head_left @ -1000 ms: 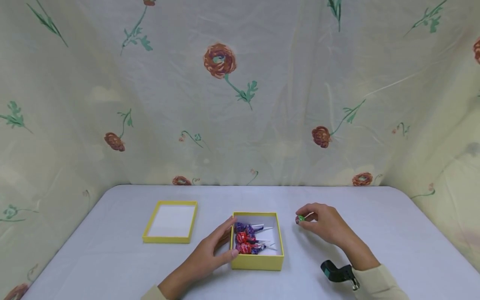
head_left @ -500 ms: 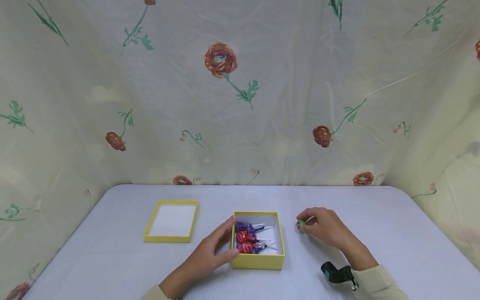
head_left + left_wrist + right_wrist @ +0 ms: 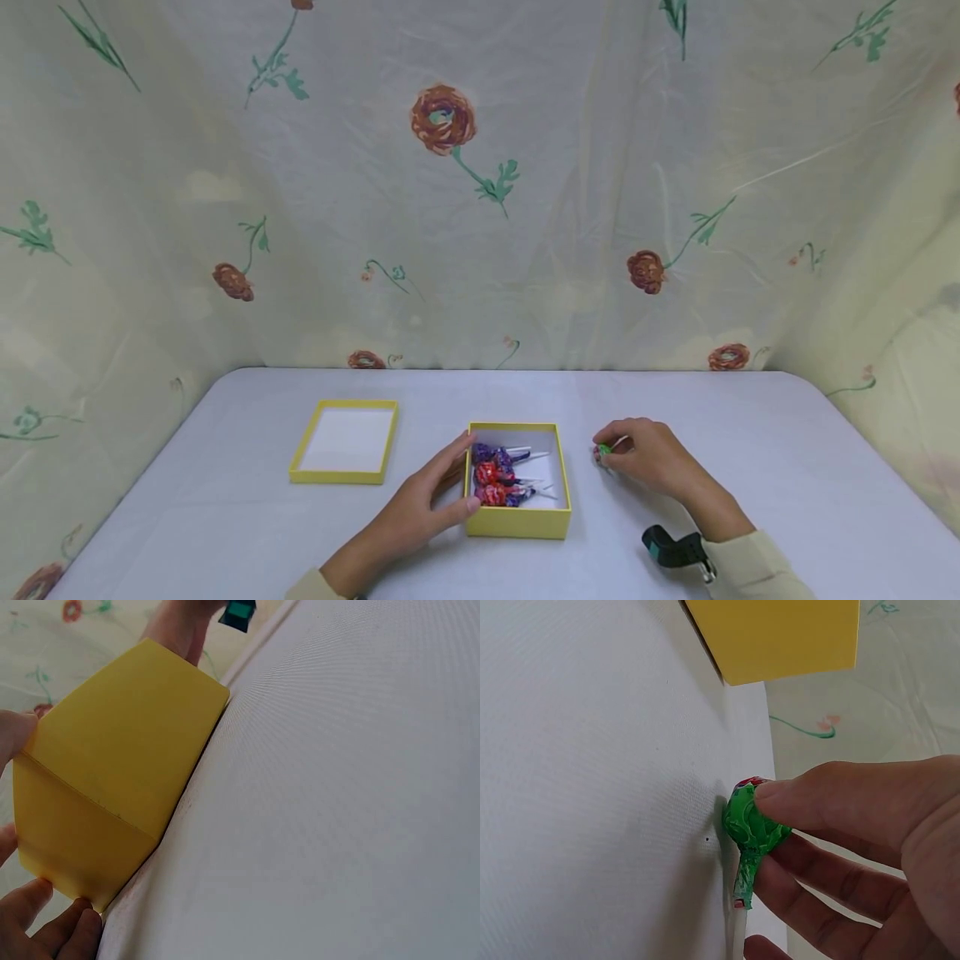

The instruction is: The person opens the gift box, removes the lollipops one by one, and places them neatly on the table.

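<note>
Saw a broad, pale, cloth-covered table [image 3: 187,542] across the lower part of the head view, rounded at both far corners and showing a fine weave in both wrist views. Behind its far edge and along both sides, saw a cream floral fabric curtain [image 3: 562,292] hanging in soft creases, printed with red-brown blooms and green stems. Spotted the largest red-brown bloom [image 3: 443,119] just short of twelve o'clock from the middle of the head view.

On the table, near six o'clock from that same middle, found an open yellow rectangular box with a white interior [image 3: 517,523]. Inside it, noted purple-wrapped lollipops [image 3: 483,452] and red-wrapped lollipops [image 3: 491,495], mostly with heads toward nine o'clock and white sticks toward three. Between nine and ten o'clock from the box, well apart, found a shallow yellow-rimmed white tray [image 3: 336,477] lying flat.

Saw the left hand [image 3: 412,508] at half past eight from the box, fingers spread and relaxed, resting against the yellow wall and rim. Saw the right hand [image 3: 651,458] near three o'clock, pinching a round green-wrapped lollipop with a red top and white stick [image 3: 751,832]. Located this lollipop between two and three o'clock from the box, close to the table; could not tell whether touching. Noticed a soft shadow on the cloth beside it. Toward four o'clock, noted a black angular device with a teal patch [image 3: 675,548] next to a beige sleeve [image 3: 757,567].
</note>
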The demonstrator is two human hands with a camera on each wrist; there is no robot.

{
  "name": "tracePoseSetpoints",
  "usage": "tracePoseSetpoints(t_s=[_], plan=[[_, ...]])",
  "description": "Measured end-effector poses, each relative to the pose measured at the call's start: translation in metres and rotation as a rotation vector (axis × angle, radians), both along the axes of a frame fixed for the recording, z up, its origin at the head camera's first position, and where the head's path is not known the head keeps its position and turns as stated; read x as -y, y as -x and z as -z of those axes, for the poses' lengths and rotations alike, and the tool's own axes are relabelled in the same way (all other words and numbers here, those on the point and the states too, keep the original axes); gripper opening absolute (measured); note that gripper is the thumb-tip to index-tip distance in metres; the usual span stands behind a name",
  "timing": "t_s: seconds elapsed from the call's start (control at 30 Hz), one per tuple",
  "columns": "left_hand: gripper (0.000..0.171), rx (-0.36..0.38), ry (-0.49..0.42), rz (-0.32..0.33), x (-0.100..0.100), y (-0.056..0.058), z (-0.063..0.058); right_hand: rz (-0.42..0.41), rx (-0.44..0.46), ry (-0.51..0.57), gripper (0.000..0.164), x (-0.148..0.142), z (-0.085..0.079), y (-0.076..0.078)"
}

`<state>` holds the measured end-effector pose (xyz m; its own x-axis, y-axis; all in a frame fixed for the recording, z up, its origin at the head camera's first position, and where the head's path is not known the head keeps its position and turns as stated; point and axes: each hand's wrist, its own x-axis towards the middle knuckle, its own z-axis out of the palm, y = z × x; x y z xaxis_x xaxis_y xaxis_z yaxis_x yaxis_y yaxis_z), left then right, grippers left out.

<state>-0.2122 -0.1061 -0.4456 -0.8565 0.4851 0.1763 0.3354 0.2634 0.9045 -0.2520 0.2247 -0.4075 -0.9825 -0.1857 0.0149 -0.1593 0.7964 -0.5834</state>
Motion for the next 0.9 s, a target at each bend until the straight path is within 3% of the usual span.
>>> tracePoseSetpoints(t_s=[0.9], plan=[[0.072, 0.017, 0.023, -0.014, -0.0011, -0.0009, -0.0015, -0.01, 0.034, -0.018, 0.024, 0.0033, -0.0002, -0.0012]])
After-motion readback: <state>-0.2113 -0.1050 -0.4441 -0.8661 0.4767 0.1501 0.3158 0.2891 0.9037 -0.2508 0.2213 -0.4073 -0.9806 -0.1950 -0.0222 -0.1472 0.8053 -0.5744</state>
